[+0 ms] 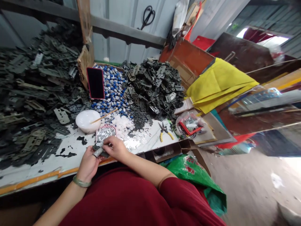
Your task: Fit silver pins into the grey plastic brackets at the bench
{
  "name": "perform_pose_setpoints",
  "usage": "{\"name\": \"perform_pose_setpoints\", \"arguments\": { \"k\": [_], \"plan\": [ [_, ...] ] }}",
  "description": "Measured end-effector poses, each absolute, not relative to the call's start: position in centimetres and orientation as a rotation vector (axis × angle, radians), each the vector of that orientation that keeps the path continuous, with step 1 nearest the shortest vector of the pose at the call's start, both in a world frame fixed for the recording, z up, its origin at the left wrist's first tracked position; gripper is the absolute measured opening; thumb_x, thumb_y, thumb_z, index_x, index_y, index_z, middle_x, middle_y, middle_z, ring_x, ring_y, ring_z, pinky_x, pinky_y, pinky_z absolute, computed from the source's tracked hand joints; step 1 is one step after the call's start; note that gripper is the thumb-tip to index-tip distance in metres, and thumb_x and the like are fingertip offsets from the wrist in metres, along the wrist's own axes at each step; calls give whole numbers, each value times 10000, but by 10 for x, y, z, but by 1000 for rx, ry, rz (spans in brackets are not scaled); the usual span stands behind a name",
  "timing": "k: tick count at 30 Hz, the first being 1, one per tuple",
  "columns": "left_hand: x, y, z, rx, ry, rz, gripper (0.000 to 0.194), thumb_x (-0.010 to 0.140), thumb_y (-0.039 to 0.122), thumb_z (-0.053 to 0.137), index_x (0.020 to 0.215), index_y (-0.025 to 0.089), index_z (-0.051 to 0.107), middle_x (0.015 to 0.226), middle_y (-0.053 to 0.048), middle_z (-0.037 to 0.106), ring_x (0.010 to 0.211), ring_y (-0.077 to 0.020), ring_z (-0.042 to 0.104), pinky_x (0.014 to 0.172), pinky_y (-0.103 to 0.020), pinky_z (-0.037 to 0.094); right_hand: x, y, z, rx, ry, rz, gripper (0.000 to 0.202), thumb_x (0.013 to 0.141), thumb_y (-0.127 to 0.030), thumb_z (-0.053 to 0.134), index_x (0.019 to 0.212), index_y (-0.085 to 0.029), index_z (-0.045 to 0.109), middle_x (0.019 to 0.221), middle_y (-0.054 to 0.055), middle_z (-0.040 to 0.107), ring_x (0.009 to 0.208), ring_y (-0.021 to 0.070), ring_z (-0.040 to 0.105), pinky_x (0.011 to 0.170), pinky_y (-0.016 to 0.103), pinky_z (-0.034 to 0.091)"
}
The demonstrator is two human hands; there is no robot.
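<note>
left hand (90,161) grasping dark grey flat metal-looking part (105,154) at white counter's (74,138) near edge — right hand (116,149) pinched against it, contents hidden; pink-rimmed tray (110,126), silver metal pins (105,133) inside, at twelve o'clock.

- A phone (96,83) with a dark screen and a pink edge, standing up.
- A tall wooden post (84,18) by the grey wall (122,9).
- Black scissors (144,23) up on the wall, loops at the top.
- A big yellow sheet (221,83), folded, off to the right.
- A shiny green bag (185,168) with red marks, lower than the white table (68,139).
</note>
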State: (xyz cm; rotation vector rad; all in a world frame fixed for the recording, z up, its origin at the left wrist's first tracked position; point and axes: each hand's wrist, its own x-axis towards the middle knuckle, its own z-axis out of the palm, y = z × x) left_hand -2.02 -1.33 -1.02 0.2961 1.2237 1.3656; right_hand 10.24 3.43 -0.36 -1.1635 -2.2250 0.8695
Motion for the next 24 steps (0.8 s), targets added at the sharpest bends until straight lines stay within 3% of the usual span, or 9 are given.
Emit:
{"name": "perform_pose_setpoints", "arguments": {
  "k": [5, 8, 13, 16, 19, 21, 24],
  "plan": [
    [-21, -16, -10, 353, 1240, 1372, 452, 462, 162, 773, 782, 198, 455, 729, 37, 633, 630, -151, 622, 577, -277, 515, 112, 28, -4, -1310, -2099, 982, 286, 866, -313, 565, 1106, -165, 615, 925, 33, 653, 795, 115, 604, 733, 222, 473],
    [-20, -17, -9, 364, 1264, 1371, 462, 440, 143, 770, 777, 199, 459, 689, 49, 613, 624, -156, 619, 591, -300, 530, 117, 29, 5, -1323, -2257, 748, 260, 868, -316, 554, 1069, -180, 648, 902, 47, 656, 873, 150, 600, 796, 258, 443],
    [-19, -20, -6, 341, 1254, 1381, 475, 413, 135, 781, 768, 198, 472, 671, 53, 616, 621, -151, 619, 593, -289, 532, 112, 20, 9, -1270, -2458, 517, 266, 875, -364, 535, 985, -177, 688, 816, 56, 651, 841, 175, 588, 811, 305, 403],
    [-21, -19, -2, 316, 1258, 1382, 483, 396, 151, 803, 758, 195, 486, 673, 47, 634, 602, -138, 610, 560, -255, 521, 111, 17, 5, -1264, -2368, 653, 302, 915, -365, 488, 1017, -158, 682, 861, 63, 666, 849, 154, 596, 801, 272, 419],
    [-24, -18, 4, 323, 1209, 1266, 488, 395, 158, 820, 783, 187, 524, 653, 45, 636, 561, -117, 586, 515, -216, 498, 136, 29, 6, -1195, -2332, 1024, 246, 917, -308, 506, 1042, -174, 670, 927, 24, 690, 845, 105, 615, 771, 200, 434],
    [-25, -18, 7, 339, 1169, 1178, 487, 405, 158, 826, 806, 180, 550, 631, 45, 630, 525, -98, 560, 487, -191, 479, 170, 46, 13, -1347, -2383, 1139, 176, 874, -247, 570, 1004, -197, 679, 924, -9, 699, 837, 90, 619, 757, 174, 429],
    [-25, -18, 6, 347, 1156, 1141, 482, 414, 164, 831, 816, 172, 565, 616, 47, 628, 506, -85, 544, 471, -172, 469, 235, 75, 21, -2091, -2177, 731, 178, 817, -127, 571, 953, -178, 674, 960, 34, 694, 884, 134, 605, 755, 210, 416]
  ]
}}
